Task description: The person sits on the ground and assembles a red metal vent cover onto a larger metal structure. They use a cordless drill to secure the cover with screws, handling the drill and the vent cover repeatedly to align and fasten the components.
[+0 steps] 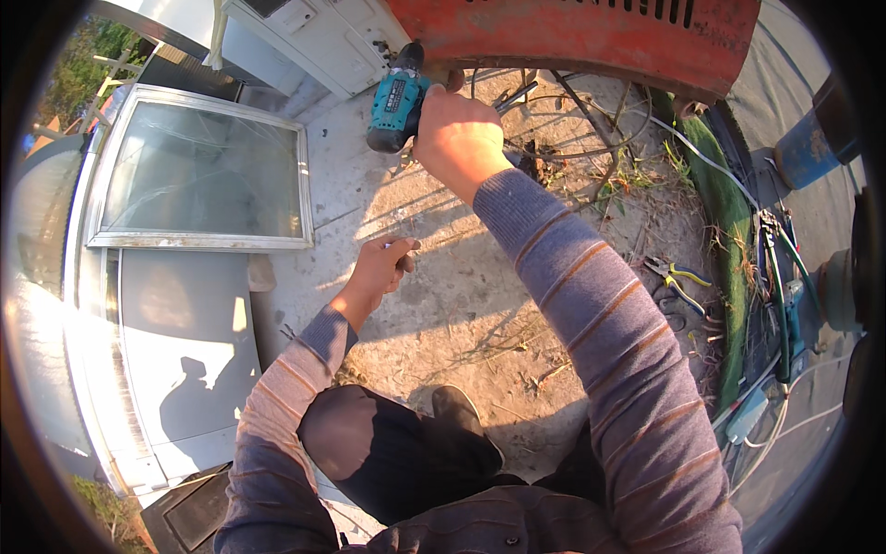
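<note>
Teal plastic housing marks the cordless drill (397,103), held up against the red metal panel (591,37). The right hand (457,138) is wrapped tight around its grip. Rigid, battery-heavy handling is expected. The left hand (383,263) is curled closed; contents cannot be told.

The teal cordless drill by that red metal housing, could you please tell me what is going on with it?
A crouching person in a striped grey sweater grips the teal cordless drill in the right hand, its front end up against the lower edge of the rusty red metal housing. The left hand is loosely closed over the concrete ground, perhaps around something small. Yellow-handled pliers lie in the dirt to the right, untouched.
</note>
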A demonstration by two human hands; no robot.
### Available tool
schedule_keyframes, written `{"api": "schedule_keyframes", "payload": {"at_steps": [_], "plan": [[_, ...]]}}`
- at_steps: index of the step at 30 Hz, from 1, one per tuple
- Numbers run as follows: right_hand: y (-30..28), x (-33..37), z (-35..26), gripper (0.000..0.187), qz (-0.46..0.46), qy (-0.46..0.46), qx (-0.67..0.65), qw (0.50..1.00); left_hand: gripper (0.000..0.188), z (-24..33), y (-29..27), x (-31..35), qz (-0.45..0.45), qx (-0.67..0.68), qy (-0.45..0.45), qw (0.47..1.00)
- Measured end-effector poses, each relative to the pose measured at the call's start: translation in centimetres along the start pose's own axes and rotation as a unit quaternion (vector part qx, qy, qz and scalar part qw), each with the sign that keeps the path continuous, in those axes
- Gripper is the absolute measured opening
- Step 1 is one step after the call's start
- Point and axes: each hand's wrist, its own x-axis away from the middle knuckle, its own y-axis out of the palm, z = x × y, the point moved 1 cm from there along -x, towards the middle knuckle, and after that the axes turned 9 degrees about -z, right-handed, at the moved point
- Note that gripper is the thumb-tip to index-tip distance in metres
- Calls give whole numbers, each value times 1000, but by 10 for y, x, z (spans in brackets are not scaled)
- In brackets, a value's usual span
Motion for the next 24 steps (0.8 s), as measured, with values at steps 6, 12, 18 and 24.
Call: {"api": "schedule_keyframes", "payload": {"at_steps": [6, 12, 18, 24], "plan": [[-6, 1, -4, 35, -19, 14, 5, 1000, 32, -17, -10, 20, -22, -21, -27, 999], [-14, 2, -7, 37, -70, 38, 12, 997, 32, -60, -30, 42, -25, 31, -45, 998], [-27, 21, -9, 38, -44, -13, 44, 998, 32, -117, -41, 69, -10, 6, -64, 998], [-22, 93, 1, 36, -159, -113, 3, 981, 33, -177, -27, 45, -158, 23, 69, 985]]}}
